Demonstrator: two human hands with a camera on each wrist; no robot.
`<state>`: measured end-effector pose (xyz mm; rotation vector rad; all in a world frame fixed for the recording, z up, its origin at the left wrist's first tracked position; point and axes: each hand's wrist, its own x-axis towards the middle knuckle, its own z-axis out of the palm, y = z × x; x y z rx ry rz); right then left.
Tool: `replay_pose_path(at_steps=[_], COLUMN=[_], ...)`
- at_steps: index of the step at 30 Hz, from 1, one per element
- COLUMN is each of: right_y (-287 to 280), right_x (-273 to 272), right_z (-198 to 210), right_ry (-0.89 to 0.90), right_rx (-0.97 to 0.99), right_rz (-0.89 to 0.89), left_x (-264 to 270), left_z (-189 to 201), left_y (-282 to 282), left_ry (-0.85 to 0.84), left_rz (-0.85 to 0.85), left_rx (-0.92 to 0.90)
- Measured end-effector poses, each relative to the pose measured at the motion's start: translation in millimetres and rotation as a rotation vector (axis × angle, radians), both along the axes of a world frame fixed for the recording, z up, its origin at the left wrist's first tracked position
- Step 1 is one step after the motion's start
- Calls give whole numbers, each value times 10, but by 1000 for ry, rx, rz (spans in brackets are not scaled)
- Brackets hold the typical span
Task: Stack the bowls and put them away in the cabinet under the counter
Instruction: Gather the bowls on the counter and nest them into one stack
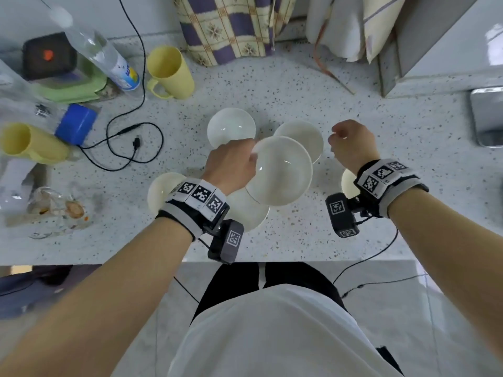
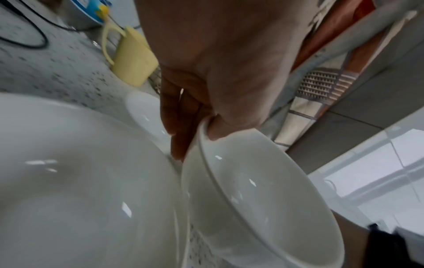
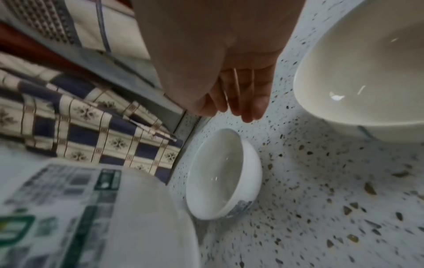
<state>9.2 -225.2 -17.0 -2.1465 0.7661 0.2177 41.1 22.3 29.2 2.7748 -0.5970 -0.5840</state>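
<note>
Bowl lifted for stacking

Left hand [image 1: 231, 161] pinched the rim of a glossy white ceramic bowl [image 1: 280, 170], just above another white bowl [image 1: 246, 210]; right hand [image 1: 351, 142], loosely curled, held nothing beside it

The left wrist band [image 1: 196, 197] covers part of a near-left bowl [image 1: 160, 189]; the right wrist [image 1: 378, 180] hides most of another bowl [image 1: 347, 183].

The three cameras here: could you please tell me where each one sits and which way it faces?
Head: on the head, looking down at the counter; both forearms, left hand, right hand show.
Left wrist: along the left hand at the held bowl.
Right wrist: along the right hand, empty, over a small bowl.
Shared: head and left wrist both show the held bowl.
</note>
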Motion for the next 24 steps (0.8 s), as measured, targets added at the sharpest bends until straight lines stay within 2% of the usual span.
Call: replay_pose_path(at_steps=[7,12,15,19,24], right_y=[217,306,392,517,736], right_x=[146,136,65,-143,-253], right_z=[-206,-235,-228,-95,203], right_ry=[256,306,218,-20,-144], right_rx=[-253,-215,-55,186,193], right_rz=[286,242,117,-70,-46], left_x=[-23,-243,-371,-484,-508], left_z=[83,24,-86,-206,-319], left_y=[605,893,1009,992,869], left_ry=[1,-27,-52,-44,-50], left_rz=[195,242,218,211,180], left_rx=[28,113,148,117,176])
